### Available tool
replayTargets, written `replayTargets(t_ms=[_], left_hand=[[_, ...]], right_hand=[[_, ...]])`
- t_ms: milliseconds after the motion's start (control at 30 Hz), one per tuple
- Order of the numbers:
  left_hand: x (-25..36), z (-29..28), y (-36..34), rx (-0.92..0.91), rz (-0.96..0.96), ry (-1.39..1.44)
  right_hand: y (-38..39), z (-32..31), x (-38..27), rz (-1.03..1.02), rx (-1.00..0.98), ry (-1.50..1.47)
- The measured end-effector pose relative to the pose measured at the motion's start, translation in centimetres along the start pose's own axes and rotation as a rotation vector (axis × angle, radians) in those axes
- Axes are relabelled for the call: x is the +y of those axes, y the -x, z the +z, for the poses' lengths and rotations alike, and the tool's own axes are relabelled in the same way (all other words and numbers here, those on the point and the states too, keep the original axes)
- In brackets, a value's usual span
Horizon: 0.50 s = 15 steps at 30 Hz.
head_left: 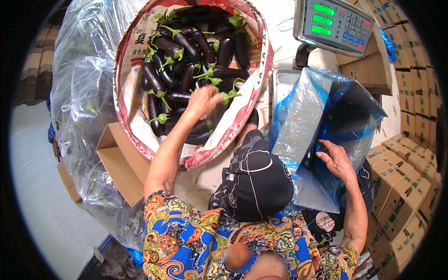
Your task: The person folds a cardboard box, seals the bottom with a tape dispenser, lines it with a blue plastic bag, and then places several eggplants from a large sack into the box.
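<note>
Dark purple eggplants (186, 46) with green stem caps fill a large round basket (122, 100) lined with printed sheeting. Over the near right part of the pile, my left hand (204, 101) has its fingers curled round an eggplant (217, 113), slightly blurred and mostly covered by the hand. To the right, a blue clear plastic bag (298, 112) stands with its mouth wide. My right hand (337, 161) is at the bag's near side, fingers apart, beside a dark eggplant (309, 156) seen at the plastic. The bag's deeper inside is in shadow.
A scale display (333, 25) with lit green readouts stands behind the bag. A cardboard box (122, 163) with its side up sits left of my left forearm. Clear plastic-wrapped goods (84, 116) line the left; stacked cartons (401, 186) line the right.
</note>
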State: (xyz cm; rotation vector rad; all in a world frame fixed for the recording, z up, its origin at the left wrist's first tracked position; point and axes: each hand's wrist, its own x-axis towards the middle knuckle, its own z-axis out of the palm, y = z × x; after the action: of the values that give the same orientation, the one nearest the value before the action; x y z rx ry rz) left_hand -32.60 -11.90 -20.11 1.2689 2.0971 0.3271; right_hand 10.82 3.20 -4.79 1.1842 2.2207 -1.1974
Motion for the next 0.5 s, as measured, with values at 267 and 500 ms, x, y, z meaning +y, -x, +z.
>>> replayTargets(t_ms=[267,500], left_hand=[[6.1,-2.6,-19.6,0.754,0.308,0.069],[8.3,-2.4,-22.3,0.731,0.229,0.226]], right_hand=[[-0.3,0.2,-0.1,-0.038,-0.006,0.057],[0.3,0.4,0.4,-0.083,0.028,0.104]])
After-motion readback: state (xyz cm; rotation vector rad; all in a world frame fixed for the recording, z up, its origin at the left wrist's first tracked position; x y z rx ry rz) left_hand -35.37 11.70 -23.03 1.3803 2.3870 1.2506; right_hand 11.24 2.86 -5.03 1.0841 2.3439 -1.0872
